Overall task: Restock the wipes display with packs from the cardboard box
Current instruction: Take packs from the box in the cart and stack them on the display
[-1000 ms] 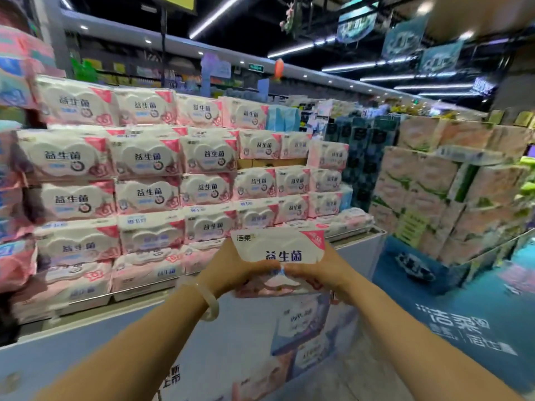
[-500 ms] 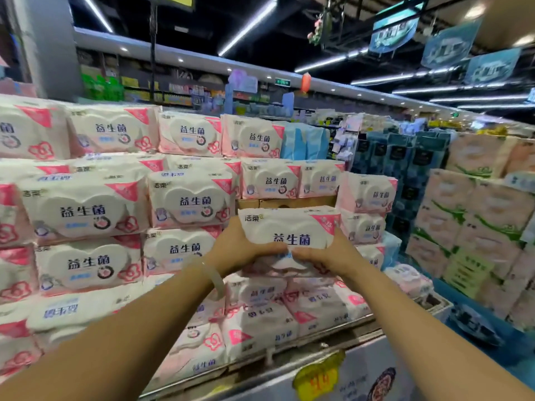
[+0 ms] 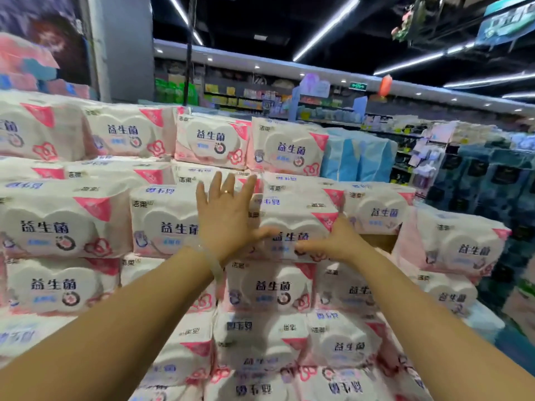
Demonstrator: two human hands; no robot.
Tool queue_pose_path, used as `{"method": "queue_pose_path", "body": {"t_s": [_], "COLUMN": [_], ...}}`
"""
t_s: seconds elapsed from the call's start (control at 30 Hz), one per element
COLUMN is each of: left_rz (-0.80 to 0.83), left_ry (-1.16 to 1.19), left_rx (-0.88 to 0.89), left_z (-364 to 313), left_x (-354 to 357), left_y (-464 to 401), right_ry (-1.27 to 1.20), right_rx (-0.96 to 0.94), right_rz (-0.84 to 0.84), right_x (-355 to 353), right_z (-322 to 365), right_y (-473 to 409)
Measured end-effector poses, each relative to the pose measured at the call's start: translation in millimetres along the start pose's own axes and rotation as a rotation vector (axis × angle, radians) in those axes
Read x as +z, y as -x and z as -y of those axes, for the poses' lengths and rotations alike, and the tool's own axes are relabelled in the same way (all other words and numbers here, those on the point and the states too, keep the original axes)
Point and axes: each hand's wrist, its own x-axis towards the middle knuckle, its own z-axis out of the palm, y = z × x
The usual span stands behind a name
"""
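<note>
A white and pink wipes pack (image 3: 292, 224) sits in the middle row of the wipes display (image 3: 58, 227), level with the packs on both sides of it. My left hand (image 3: 225, 215) lies flat against its left end and the neighbouring pack, fingers spread, thumb on the pack's front. My right hand (image 3: 333, 241) grips the pack's lower right corner, thumb along the front. A brown cardboard gap (image 3: 376, 241) shows just right of the pack. The cardboard box is out of view.
Light blue packs (image 3: 356, 157) stand at the top right of the stack. Dark teal packs (image 3: 492, 180) fill a display further right. A grey pillar (image 3: 124, 47) rises behind the stack, and store shelves (image 3: 246, 99) run along the back.
The pack went up from waist height and forward into the middle row. My left hand let go and spread flat against it. The view moved closer to the display.
</note>
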Motion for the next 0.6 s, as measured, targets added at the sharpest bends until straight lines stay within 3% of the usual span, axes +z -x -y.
{"method": "queue_pose_path", "body": {"t_s": [0.1, 0.27, 0.6], "left_rz": [-0.005, 0.006, -0.136], "left_ry": [-0.044, -0.064, -0.123], "left_rx": [0.057, 0.019, 0.039], "left_z": [14.3, 16.5, 14.2], "left_x": [8.8, 6.0, 18.1], "left_y": [5.5, 1.4, 3.9], "right_ry": [0.027, 0.034, 0.034], "right_rx": [0.062, -0.048, -0.017], "right_rz": [0.062, 0.074, 0.05], "right_x": [3.8, 5.4, 9.8], "right_z": [-9.3, -1.1, 3.1], "right_y": [-4.8, -5.2, 1.2]}}
